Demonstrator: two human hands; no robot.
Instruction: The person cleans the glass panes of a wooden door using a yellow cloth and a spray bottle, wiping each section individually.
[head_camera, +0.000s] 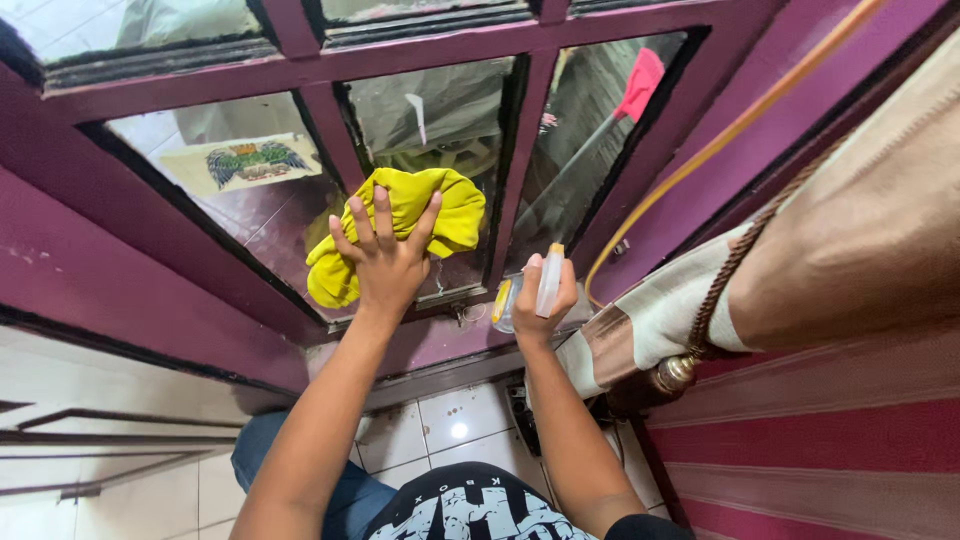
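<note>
the left hand (388, 262) lies flat, fingers spread, pressing a yellow cloth (420, 215) against the window pane (440, 120), while the right hand (543, 300), just beside, grips a spray bottle (549, 280) upright.

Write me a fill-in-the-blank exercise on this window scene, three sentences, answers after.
1. The left hand presses a ____ cloth against the glass pane.
2. The right hand holds a spray ____ beside the window frame.
3. At the right, the curtain is tied back with a twisted ____.

Missing words: yellow; bottle; rope
</note>
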